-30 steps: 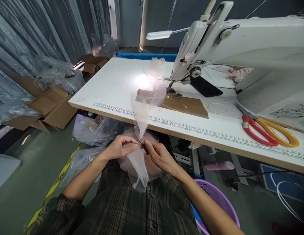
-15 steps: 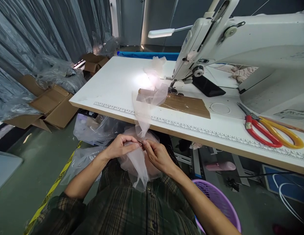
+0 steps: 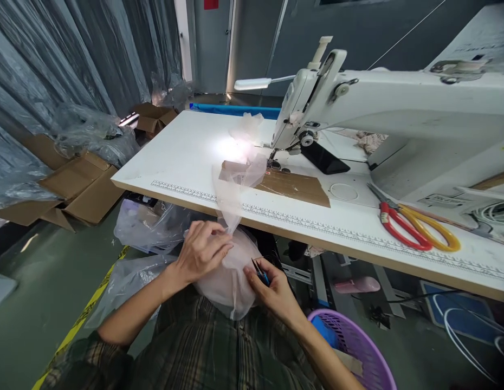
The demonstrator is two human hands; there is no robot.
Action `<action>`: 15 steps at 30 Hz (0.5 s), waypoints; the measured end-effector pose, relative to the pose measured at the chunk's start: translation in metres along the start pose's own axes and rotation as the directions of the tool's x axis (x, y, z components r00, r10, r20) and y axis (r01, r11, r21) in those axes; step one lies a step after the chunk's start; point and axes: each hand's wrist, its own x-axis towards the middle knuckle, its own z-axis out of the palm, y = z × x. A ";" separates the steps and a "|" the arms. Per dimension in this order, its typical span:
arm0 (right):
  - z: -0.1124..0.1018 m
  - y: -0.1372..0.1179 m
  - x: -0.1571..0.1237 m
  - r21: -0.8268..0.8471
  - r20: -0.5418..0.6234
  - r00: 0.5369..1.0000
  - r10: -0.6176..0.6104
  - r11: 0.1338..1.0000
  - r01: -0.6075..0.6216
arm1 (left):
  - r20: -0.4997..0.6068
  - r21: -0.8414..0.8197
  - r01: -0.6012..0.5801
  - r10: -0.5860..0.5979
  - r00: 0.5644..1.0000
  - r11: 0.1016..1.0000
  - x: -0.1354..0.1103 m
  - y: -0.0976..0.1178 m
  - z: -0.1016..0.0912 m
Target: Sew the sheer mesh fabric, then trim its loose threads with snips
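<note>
Sheer pale-pink fabric (image 3: 227,200) runs from under the sewing machine's needle area over the table's front edge and bunches in my lap. Just below that edge, my left hand (image 3: 203,249) has its fingers drawn together on the fabric, pinching it. Lower and to the right, my right hand (image 3: 270,284) is closed around small thread snips (image 3: 260,272) with dark blades and a blue part. Their blades point up and left, over the bunched fabric. My right palm hides most of the snips.
A white sewing machine (image 3: 309,114) stands on the white table (image 3: 174,146). Brown cardboard (image 3: 295,187), a dark phone (image 3: 323,157) and large red-and-yellow scissors (image 3: 414,222) lie on top. A purple basket (image 3: 374,346) is at lower right, and open cardboard boxes (image 3: 89,181) are at left.
My hands have separated: the left moved slightly left on the fabric, the right lower and right, with the snips now showing. My view has tilted up and turned right.
</note>
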 end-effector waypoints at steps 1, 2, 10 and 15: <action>-0.005 0.005 -0.001 -0.062 -0.025 0.999 0.022 0.998 -0.023 | 0.010 -0.021 -0.073 0.074 0.997 0.997 -0.004 0.000 0.005; -0.009 0.009 -0.001 -0.137 -0.060 0.997 0.040 0.989 -0.048 | 0.054 -0.077 -0.136 0.141 0.989 0.988 -0.008 0.000 0.011; -0.026 -0.013 0.024 -0.197 -0.324 0.939 -0.118 0.979 0.055 | 0.525 -0.190 -0.035 0.132 0.841 0.981 -0.040 -0.002 0.052; -0.001 -0.042 0.060 0.141 -0.156 0.988 -0.015 0.989 0.037 | 0.364 -0.233 -0.048 0.132 0.922 0.971 -0.038 0.002 0.050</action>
